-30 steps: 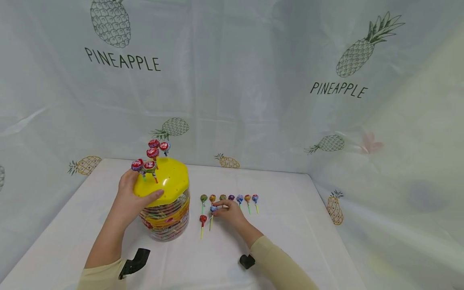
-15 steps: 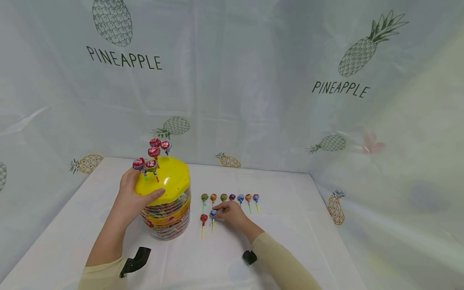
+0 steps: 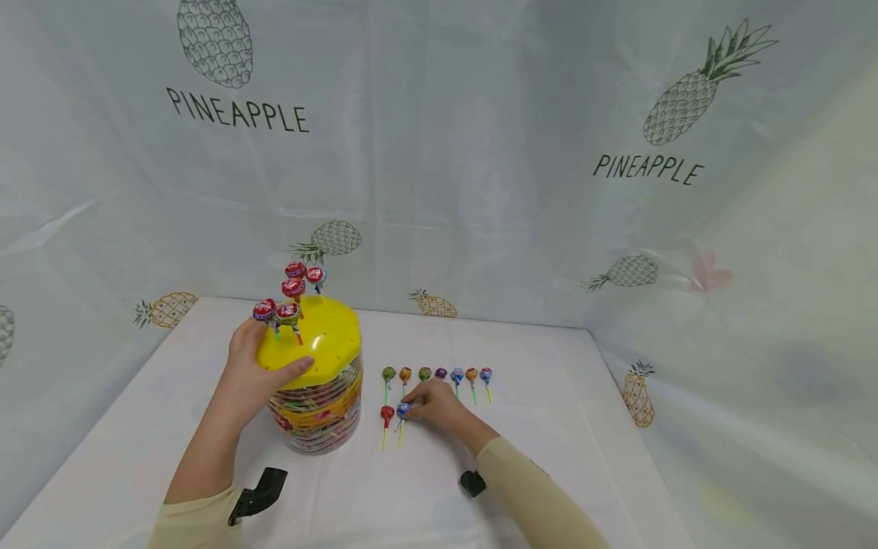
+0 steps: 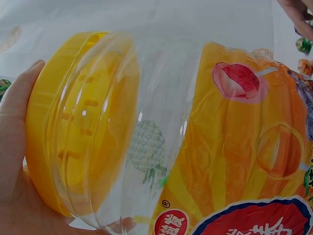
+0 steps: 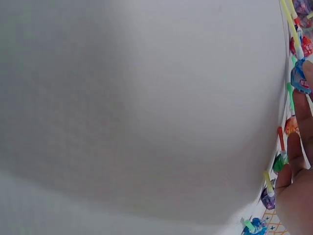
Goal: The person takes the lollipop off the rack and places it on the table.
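Note:
A clear jar (image 3: 318,419) of wrapped sweets stands left of centre, filling the left wrist view (image 4: 195,137). My left hand (image 3: 261,364) grips its yellow lid (image 3: 318,339) from the left side, thumb on the near rim; palm and lid edge (image 4: 44,142) show close up. Several red lollipops (image 3: 293,288) stand stuck in the lid's holes. My right hand (image 3: 414,404) pinches a blue lollipop (image 3: 402,410) lying on the cloth beside a red lollipop (image 3: 387,414). In the right wrist view, fingers (image 5: 298,152) touch the blue wrapper (image 5: 298,78).
A row of several lollipops (image 3: 439,374) lies just beyond my right hand. The white tablecloth (image 3: 549,427) runs to a pineapple-print curtain (image 3: 446,152) at the back and right. Black wrist mounts (image 3: 257,494) sit on both sleeves.
My right hand has slid the blue lollipop a little toward me, level with the red one. The left hand stays on the lid.

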Demonstrator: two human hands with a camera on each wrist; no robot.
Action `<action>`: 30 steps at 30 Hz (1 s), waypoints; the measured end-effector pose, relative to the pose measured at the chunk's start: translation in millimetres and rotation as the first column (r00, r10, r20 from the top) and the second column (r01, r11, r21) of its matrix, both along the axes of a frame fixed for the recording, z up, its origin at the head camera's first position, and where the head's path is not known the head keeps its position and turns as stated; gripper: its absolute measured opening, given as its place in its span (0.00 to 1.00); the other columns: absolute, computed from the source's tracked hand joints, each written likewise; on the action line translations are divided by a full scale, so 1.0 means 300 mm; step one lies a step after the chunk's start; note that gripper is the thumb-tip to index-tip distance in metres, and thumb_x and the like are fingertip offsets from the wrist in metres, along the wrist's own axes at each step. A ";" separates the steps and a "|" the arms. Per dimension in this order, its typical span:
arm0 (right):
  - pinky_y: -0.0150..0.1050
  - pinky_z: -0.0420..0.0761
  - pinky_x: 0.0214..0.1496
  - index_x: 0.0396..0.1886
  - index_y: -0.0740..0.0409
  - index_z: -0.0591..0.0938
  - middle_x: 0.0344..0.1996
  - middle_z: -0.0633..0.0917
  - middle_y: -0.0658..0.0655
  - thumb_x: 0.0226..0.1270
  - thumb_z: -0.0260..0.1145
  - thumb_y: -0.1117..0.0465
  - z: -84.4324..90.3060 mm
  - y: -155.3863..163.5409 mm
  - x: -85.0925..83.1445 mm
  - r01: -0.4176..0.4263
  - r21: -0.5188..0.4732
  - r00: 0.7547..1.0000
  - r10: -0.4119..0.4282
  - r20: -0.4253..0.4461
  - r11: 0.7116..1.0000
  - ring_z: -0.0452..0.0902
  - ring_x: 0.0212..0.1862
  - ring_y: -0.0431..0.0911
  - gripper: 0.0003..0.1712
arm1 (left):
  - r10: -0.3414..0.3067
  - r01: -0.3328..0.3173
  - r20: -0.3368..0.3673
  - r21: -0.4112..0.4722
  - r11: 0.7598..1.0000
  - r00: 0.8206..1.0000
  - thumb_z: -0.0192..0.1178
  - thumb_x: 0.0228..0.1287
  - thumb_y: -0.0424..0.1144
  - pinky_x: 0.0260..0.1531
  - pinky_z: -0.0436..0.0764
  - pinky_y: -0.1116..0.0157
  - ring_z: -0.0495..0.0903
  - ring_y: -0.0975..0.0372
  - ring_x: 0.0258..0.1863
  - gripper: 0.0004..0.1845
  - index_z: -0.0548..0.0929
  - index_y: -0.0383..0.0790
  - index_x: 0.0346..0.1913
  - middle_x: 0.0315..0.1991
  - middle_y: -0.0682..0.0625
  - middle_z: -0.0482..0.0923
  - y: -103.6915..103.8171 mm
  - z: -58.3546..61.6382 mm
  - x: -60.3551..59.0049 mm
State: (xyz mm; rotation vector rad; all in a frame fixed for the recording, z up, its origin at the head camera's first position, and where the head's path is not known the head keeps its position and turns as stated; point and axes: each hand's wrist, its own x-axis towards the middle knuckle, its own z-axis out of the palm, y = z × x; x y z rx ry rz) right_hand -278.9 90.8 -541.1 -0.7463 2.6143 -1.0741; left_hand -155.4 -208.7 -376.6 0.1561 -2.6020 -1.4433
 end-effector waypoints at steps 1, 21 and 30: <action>0.31 0.72 0.28 0.37 0.49 0.90 0.28 0.81 0.41 0.50 0.79 0.60 -0.002 0.000 -0.002 -0.007 0.009 1.000 0.007 -0.003 1.000 0.69 0.28 0.38 0.12 | -0.001 0.001 -0.001 0.000 1.000 1.000 0.68 0.59 0.52 0.61 0.64 0.37 0.47 0.34 0.69 0.55 0.45 0.30 0.76 0.75 0.33 0.33 0.000 0.000 0.001; 0.39 0.62 0.45 0.35 0.45 0.91 0.26 0.81 0.36 0.52 0.79 0.55 0.025 -0.006 -0.009 -0.055 0.156 0.994 0.068 -0.083 0.986 0.67 0.39 0.37 0.09 | -0.002 0.002 -0.007 -0.001 1.000 1.000 0.68 0.59 0.53 0.61 0.62 0.36 0.47 0.34 0.69 0.55 0.45 0.30 0.76 0.75 0.34 0.32 -0.001 -0.002 0.002; 0.42 0.65 0.46 0.38 0.48 0.90 0.34 0.84 0.41 0.54 0.77 0.57 0.111 0.008 -0.017 -0.023 0.090 0.993 0.033 -0.113 0.996 0.69 0.43 0.42 0.10 | 0.000 0.000 -0.005 -0.006 1.000 1.000 0.68 0.59 0.53 0.61 0.62 0.36 0.47 0.33 0.68 0.55 0.45 0.31 0.76 0.75 0.34 0.32 0.000 -0.002 0.002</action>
